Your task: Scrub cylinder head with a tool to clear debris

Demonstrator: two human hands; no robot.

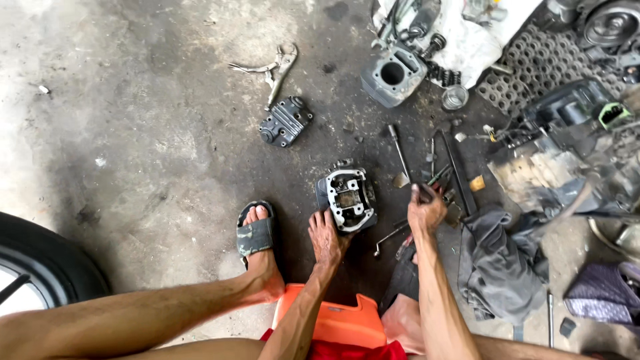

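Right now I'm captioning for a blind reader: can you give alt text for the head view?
Seen from above, a seated person's left hand rests on a metal engine cylinder head on a stained concrete floor, while the right hand grips a small tool. Pliers, a finned cover, rags and engine parts lie around.

1. A grey metal cylinder head [347, 199] lies open-face up on the stained concrete floor, centre of scene.
2. A small dark tool [427, 190], blurred, sits just right of it.
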